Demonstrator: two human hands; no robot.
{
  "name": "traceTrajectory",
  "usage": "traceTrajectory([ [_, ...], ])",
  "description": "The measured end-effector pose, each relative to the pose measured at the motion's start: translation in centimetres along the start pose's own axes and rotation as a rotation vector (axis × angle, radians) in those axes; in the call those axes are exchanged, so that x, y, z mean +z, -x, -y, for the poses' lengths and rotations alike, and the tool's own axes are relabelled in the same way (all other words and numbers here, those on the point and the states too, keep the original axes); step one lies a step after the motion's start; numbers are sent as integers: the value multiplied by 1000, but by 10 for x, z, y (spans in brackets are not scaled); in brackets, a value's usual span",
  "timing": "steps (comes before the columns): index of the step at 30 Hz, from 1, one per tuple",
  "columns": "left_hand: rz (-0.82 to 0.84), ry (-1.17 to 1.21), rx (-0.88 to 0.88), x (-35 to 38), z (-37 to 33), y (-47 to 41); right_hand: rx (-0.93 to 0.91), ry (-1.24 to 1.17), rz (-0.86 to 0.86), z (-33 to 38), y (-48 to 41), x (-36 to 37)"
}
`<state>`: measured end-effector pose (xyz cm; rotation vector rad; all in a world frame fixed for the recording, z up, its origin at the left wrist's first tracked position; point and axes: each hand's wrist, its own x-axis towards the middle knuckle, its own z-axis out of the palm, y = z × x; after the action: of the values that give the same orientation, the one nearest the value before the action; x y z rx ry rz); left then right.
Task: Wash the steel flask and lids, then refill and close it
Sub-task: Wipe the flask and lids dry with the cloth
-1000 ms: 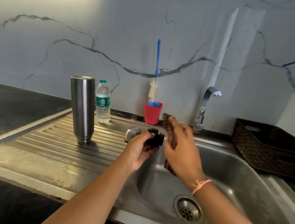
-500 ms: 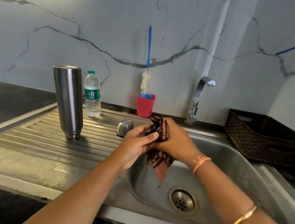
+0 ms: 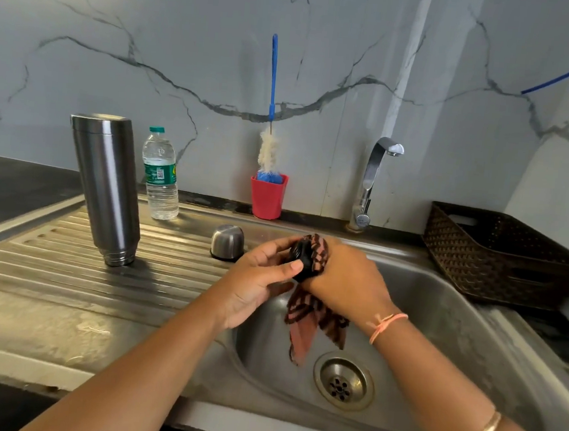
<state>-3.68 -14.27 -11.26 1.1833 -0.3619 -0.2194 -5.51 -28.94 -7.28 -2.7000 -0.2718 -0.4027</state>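
The steel flask [image 3: 106, 186] stands upside down on the ribbed drainboard [image 3: 48, 263] at the left. Its steel cup lid [image 3: 227, 242] sits mouth down beside the basin. My left hand [image 3: 256, 281] grips the black inner lid [image 3: 301, 259] over the sink. My right hand [image 3: 346, 282] holds a brown striped cloth [image 3: 305, 320] wrapped against that lid, the cloth's tail hanging toward the drain. A clear water bottle [image 3: 161, 173] with a green label stands behind the flask.
A red cup [image 3: 267, 196] with a blue-handled bottle brush [image 3: 272, 87] stands at the wall. The tap [image 3: 372, 178] is behind the steel basin [image 3: 439, 315], with no water running. A dark woven basket [image 3: 500, 254] sits at the right. The drain [image 3: 342, 382] lies below my hands.
My right hand brought the cloth onto the black lid and closed round it; one second ago the cloth was held apart from the lid. Both hands now sit lower over the basin.
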Motion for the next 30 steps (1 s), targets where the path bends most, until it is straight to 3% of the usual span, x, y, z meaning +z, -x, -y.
traceTrajectory([
  [3,-30,-14,-129,-4,-2,-2,-66,389,-195,3,9,16],
  [7,-62,-30,-137,-8,-3,-2,-183,430,-258,6,9,24],
  [10,-75,-69,-25,-7,-5,1,-176,229,-92,0,-2,8],
  [13,-19,-186,113,-4,-8,4,-89,-334,268,-9,-8,-16],
  [15,30,-201,136,-2,-7,5,-47,-458,308,-14,-6,-17],
  [18,20,-74,81,-2,-3,2,-116,-90,62,-7,-1,-6],
  [23,-204,73,-23,-5,-3,-2,-212,487,-273,14,7,22],
  [26,-264,163,-54,-3,-6,0,-297,548,-409,24,14,28],
  [30,-242,140,-43,-4,-9,1,-255,453,-275,28,12,17],
])
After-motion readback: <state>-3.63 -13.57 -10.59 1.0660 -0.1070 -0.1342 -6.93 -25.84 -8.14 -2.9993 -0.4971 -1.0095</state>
